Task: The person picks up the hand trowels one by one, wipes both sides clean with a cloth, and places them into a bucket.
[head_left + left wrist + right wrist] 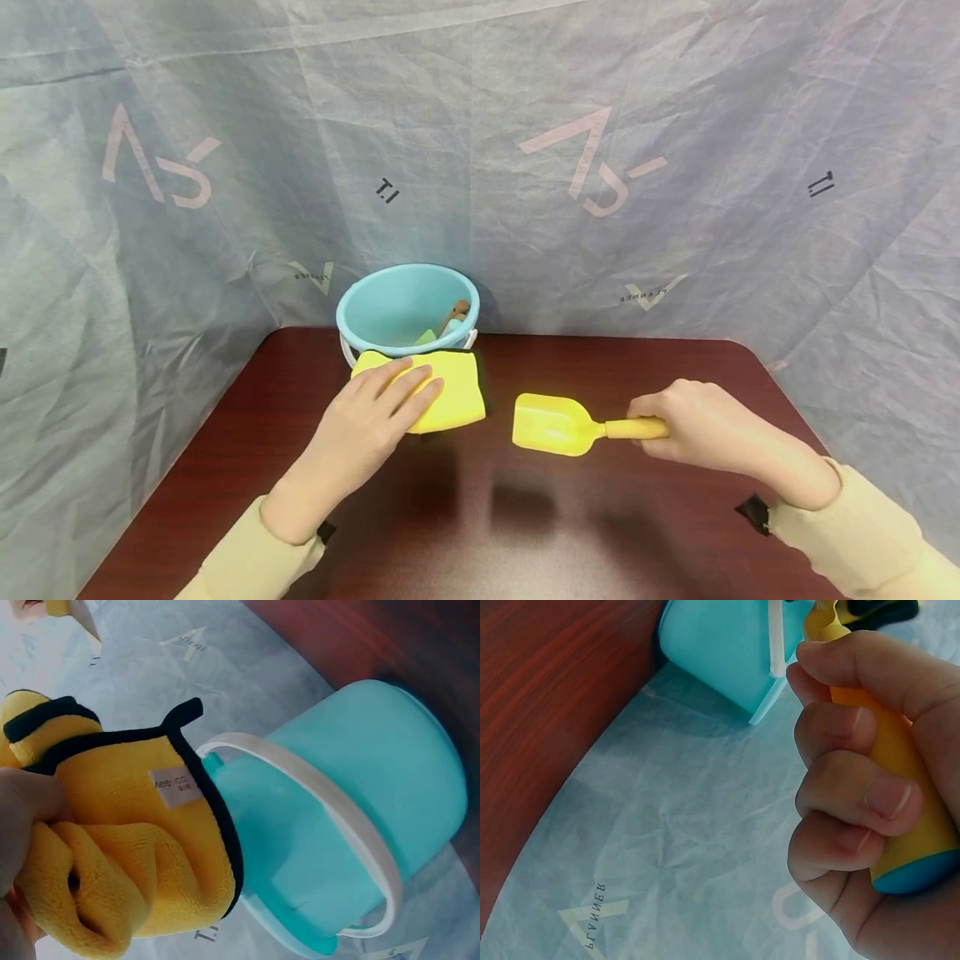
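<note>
A folded yellow cloth with black edging is in my left hand, fingers spread over its top. In the left wrist view the cloth shows a small white label and a bunched fold near the thumb. My right hand grips a yellow toy shovel by its handle, the blade pointing left above the table. Several fingers wrap the handle in the right wrist view, its blue end showing below them. Behind the cloth stands a light blue bucket, partly covered by it.
Inside the bucket lie a brown-ended thing and a green piece. A white bail handle hangs on the bucket. The dark red table meets grey printed sheeting at its back and sides.
</note>
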The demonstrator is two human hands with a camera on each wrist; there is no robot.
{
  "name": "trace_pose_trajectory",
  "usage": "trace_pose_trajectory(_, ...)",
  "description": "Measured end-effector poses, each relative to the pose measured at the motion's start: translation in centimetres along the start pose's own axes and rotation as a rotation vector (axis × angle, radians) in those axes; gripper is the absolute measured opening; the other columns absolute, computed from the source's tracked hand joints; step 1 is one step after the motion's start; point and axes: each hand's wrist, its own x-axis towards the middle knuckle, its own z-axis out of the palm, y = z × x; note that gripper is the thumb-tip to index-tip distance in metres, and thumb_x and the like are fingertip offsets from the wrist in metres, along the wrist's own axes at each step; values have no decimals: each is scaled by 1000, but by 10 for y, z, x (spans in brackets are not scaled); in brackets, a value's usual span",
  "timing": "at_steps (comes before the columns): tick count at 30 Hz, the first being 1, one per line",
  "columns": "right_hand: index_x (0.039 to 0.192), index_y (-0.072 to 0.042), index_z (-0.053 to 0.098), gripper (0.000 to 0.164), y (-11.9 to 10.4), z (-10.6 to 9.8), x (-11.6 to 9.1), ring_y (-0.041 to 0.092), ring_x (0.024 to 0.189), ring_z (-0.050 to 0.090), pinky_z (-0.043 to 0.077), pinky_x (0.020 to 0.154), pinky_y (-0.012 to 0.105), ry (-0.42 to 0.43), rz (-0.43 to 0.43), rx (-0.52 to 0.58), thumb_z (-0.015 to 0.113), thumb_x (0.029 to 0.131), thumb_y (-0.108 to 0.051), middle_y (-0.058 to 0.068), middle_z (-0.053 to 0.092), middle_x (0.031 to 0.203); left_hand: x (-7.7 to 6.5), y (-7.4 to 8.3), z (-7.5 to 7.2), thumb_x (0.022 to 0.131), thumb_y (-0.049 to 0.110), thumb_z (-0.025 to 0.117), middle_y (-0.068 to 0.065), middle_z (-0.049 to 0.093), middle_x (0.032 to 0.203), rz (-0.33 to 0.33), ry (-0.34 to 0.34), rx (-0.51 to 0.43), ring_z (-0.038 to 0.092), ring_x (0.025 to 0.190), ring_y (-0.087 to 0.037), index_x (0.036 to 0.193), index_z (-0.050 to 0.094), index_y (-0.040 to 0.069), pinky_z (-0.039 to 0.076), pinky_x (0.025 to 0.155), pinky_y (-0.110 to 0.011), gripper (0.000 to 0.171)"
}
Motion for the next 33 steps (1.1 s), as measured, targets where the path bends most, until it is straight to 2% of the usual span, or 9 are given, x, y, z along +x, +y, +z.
trace_pose_trajectory(4, 63, -34, 47, 27, 1, 2, 1, -3, 47, 22, 23, 39, 16, -6, 2, 4, 67, 62, -15, -20, 26, 51, 13, 1, -4, 88, -4, 38, -11, 64, 97, -6, 67, -4, 61, 89, -30, 99, 64, 4, 50, 72, -37, 29)
trace_pose_trajectory(10, 63, -34, 47, 27, -1, 3, 3, -2, 47, 22, 23, 39, 16, -22, -1, 10, 66, 62, -15, -20, 26, 51, 29, 5, -6, 87, -5, 39, -11, 64, 96, -13, 104, -25, 61, 89, -30, 98, 64, 1, 51, 73, -36, 28)
trace_pose_trajectory(18, 62, -34, 45, 27, -3, 3, 6, -2, 47, 22, 24, 40, 16, -1, -10, -7, 66, 62, -16, -20, 25, 50, 49, 12, -7, 85, -6, 44, -9, 65, 95, 36, 161, -10, 62, 87, -27, 96, 64, 1, 50, 71, -33, 24)
trace_pose_trajectory(27, 62, -33, 46, 26, -6, 3, 11, -2, 46, 23, 25, 40, 17, 13, -26, -10, 67, 61, -17, -20, 26, 50, 63, 24, -2, 86, -1, 44, -3, 65, 97, 132, 112, 21, 61, 92, -25, 98, 65, 7, 50, 69, -31, 26)
trace_pose_trajectory(33, 62, -31, 46, 26, -10, 2, 15, -1, 47, 23, 24, 40, 17, 15, -46, -8, 66, 61, -15, -18, 26, 50, 69, 32, 3, 83, 1, 49, 1, 64, 98, 192, 99, 64, 60, 95, -23, 99, 65, 12, 49, 68, -32, 26)
